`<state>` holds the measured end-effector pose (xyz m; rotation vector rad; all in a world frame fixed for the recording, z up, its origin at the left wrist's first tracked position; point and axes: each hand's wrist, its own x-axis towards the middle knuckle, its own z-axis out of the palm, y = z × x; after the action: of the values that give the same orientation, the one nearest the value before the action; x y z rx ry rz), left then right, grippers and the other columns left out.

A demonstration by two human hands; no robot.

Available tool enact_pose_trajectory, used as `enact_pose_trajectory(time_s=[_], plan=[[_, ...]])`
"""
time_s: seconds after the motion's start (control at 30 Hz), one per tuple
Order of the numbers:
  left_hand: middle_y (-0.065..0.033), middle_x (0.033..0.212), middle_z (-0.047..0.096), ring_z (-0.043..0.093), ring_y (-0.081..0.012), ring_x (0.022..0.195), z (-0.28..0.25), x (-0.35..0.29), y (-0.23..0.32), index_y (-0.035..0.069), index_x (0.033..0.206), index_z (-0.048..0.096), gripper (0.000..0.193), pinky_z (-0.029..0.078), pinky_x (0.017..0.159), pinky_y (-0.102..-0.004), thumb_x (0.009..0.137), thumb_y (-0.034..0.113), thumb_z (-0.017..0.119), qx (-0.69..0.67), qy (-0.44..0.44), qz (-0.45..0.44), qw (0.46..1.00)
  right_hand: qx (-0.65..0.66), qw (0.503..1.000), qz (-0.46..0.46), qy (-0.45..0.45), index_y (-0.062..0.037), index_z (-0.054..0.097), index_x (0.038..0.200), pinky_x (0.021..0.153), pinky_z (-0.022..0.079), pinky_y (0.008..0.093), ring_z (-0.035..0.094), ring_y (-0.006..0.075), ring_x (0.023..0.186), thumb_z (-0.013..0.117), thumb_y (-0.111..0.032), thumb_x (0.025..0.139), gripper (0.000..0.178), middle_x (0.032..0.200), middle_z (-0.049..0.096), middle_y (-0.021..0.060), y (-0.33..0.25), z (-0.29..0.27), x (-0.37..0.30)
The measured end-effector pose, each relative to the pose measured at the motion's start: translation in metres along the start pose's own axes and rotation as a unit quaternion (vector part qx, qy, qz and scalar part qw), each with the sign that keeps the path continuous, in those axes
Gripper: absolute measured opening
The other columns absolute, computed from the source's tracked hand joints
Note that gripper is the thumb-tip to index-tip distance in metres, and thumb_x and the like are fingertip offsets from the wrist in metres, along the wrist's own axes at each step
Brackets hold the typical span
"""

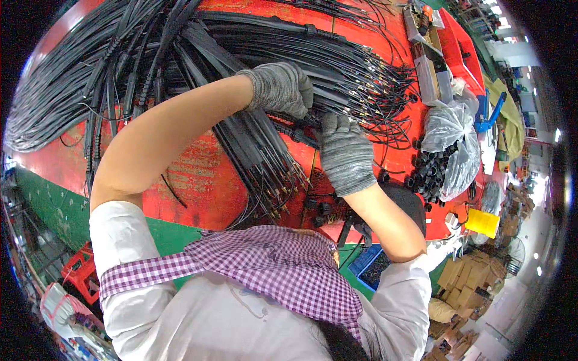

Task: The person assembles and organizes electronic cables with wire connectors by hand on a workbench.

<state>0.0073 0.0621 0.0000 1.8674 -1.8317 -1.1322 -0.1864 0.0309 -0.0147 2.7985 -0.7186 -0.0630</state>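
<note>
My left hand (280, 89), in a grey knit glove, is closed over the dark cables, its arm reaching across from the left. Close beside it, my right hand (346, 155) wears the same kind of glove, with fingers curled in. Between the two hands runs a black cable (310, 119), which both appear to grip; the fingers hide its exact end. A thick bundle of black cables (283, 45) lies beyond the hands, its thin wire ends with small metal tips fanned to the right. A second bundle (253, 144) slants toward me beneath my left forearm.
The red tabletop (192, 174) is worn. At the right lie many small black caps (430, 174) beside a clear plastic bag (451, 135). Behind them are open boxes (430, 75) and a red bin (460, 51). A blue tray (367, 268) sits below the table's near edge.
</note>
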Motion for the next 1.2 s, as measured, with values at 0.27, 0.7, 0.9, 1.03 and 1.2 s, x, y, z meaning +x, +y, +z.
enact_pose_trajectory(time_s=[0.27, 0.7, 0.9, 1.03, 1.2], plan=[[-0.0087, 0.089, 0.061, 0.058, -0.0229, 0.085, 0.000, -0.002, -0.014, 0.009, 0.098, 0.057, 0.033, 0.045, 0.075, -0.0324, 0.068, 0.022, 0.065, 0.047, 0.002, 0.026, 0.999, -0.029, 0.999, -0.016, -0.020, -0.0044, 0.048, 0.094, 0.061, 0.048, 0.0361, 0.057, 0.0259, 0.077, 0.049, -0.027, 0.081, 0.026, 0.085, 0.055, 0.0122, -0.012, 0.009, 0.010], [-0.0080, 0.090, 0.060, 0.056, -0.0275, 0.085, -0.009, -0.036, -0.072, 0.019, 0.105, 0.059, 0.035, 0.044, 0.077, -0.0371, 0.074, 0.034, 0.060, 0.134, 0.184, 0.183, 0.956, 0.213, 0.952, -0.074, -0.208, 0.0018, 0.048, 0.106, 0.073, 0.047, 0.0388, 0.059, 0.0340, 0.084, 0.040, -0.019, 0.082, 0.033, 0.092, 0.059, 0.0221, -0.022, -0.010, 0.061], [-0.0031, 0.103, 0.058, 0.052, -0.0231, 0.097, -0.023, -0.047, -0.111, 0.022, 0.108, 0.058, 0.030, 0.036, 0.087, -0.0407, 0.081, 0.033, 0.050, 0.300, 0.155, 0.224, 0.914, 0.598, 0.688, 0.052, -0.407, -0.0045, 0.054, 0.090, 0.038, 0.044, 0.0241, 0.052, 0.0121, 0.051, 0.052, -0.042, 0.083, 0.038, 0.064, 0.048, 0.0011, -0.028, -0.026, 0.093], [-0.0032, 0.109, 0.055, 0.047, -0.0217, 0.108, -0.031, -0.054, -0.117, 0.021, 0.111, 0.056, 0.032, 0.029, 0.096, -0.0419, 0.081, 0.029, 0.050, 0.209, 0.174, 0.244, 0.931, 0.730, 0.511, 0.102, -0.443, -0.0080, 0.055, 0.088, 0.035, 0.039, 0.0192, 0.049, 0.0078, 0.047, 0.055, -0.042, 0.081, 0.035, 0.062, 0.046, -0.0025, -0.030, -0.017, 0.108], [-0.0009, 0.107, 0.056, 0.048, -0.0210, 0.106, -0.033, -0.057, -0.132, 0.021, 0.109, 0.056, 0.031, 0.027, 0.097, -0.0424, 0.080, 0.029, 0.051, 0.297, 0.210, 0.171, 0.916, 0.713, 0.556, 0.072, -0.422, -0.0076, 0.055, 0.086, 0.033, 0.033, 0.0175, 0.047, 0.0068, 0.045, 0.055, -0.039, 0.083, 0.032, 0.060, 0.046, -0.0039, -0.039, -0.019, 0.113]])
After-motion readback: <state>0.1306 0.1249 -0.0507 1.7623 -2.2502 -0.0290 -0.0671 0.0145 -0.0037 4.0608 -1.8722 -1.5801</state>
